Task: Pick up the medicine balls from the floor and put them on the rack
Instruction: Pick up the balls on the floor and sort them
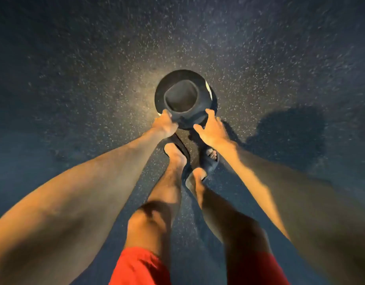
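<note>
A black medicine ball [182, 95] with a round dent on top and a pale mark on its right side sits on the dark speckled floor [95, 79], just ahead of my feet. My left hand [165, 123] grips the ball's near left edge, fingers curled over it. My right hand [210, 128] lies against the ball's near right side with its fingers spread and fairly straight. No rack is in view.
My two legs in red shorts stand below the ball, feet in dark sandals [208, 161] close behind it. A dark shadow [286, 128] lies on the floor to the right. Speckled floor stretches all round.
</note>
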A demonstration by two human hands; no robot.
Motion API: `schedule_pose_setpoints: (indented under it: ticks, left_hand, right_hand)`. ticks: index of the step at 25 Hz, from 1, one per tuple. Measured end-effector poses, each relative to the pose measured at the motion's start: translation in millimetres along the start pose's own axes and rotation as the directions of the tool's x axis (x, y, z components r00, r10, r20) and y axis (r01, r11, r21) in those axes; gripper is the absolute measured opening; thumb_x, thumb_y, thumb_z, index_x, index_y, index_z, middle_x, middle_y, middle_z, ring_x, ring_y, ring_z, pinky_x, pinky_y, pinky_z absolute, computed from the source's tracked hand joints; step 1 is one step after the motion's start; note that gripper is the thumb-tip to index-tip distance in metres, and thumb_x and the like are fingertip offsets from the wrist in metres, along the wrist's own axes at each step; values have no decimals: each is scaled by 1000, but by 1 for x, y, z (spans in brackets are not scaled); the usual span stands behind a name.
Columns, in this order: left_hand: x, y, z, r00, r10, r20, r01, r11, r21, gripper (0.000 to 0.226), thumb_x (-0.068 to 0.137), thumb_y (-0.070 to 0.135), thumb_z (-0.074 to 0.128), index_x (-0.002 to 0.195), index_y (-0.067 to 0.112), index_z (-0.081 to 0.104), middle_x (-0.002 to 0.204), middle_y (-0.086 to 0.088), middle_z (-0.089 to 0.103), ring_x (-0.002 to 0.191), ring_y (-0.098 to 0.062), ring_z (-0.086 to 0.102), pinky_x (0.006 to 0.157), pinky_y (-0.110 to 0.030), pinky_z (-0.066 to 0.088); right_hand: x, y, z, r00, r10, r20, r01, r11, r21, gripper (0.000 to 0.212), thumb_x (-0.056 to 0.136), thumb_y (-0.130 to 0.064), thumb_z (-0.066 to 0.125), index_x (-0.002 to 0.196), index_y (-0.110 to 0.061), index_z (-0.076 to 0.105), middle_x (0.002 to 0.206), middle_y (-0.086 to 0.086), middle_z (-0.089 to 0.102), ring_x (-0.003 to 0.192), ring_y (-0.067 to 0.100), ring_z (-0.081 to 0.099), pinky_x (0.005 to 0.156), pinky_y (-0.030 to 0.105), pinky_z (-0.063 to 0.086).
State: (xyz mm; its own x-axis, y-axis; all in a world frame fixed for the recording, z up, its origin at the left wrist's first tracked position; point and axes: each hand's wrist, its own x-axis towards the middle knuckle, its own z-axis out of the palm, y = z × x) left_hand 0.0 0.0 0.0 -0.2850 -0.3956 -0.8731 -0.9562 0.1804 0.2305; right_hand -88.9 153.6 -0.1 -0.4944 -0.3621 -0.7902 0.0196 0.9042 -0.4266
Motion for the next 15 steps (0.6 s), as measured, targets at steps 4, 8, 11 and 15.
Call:
schedule_pose_setpoints:
  ticks: [4,8,11,15]
  left_hand:
    - [99,-13,31,896,-438,-70,298,710,-638,71,100,40,46,153,6,14,149,-23,43,133,-42,47,109,-54,42]
    - [215,-61,78,838,-501,219,437,374,-818,97,73,76,28,155,25,27,159,-4,33,141,-39,39,106,-70,35]
    - [262,-91,111,829,-491,267,493,418,-763,121,41,88,20,149,36,38,158,2,35,143,-35,37,107,-71,30]
    - [217,-62,56,776,-447,444,571,200,-796,96,71,82,36,152,29,34,159,-7,31,131,-47,45,70,-71,50]
  right_hand:
    - [90,7,29,970,223,-97,-168,902,397,94,94,-52,62,160,-9,10,159,22,31,146,36,33,118,46,30]
    - [144,-2,62,904,409,-127,-255,753,607,80,102,-51,46,161,-13,9,164,18,24,149,34,28,118,43,23]
    - [161,-20,77,825,535,-184,-269,657,704,64,107,-42,37,161,-16,14,160,21,30,145,38,33,115,46,27]
    - [176,-64,71,730,660,-178,-293,537,791,59,108,-26,39,160,-11,17,160,21,28,144,40,32,116,46,27]
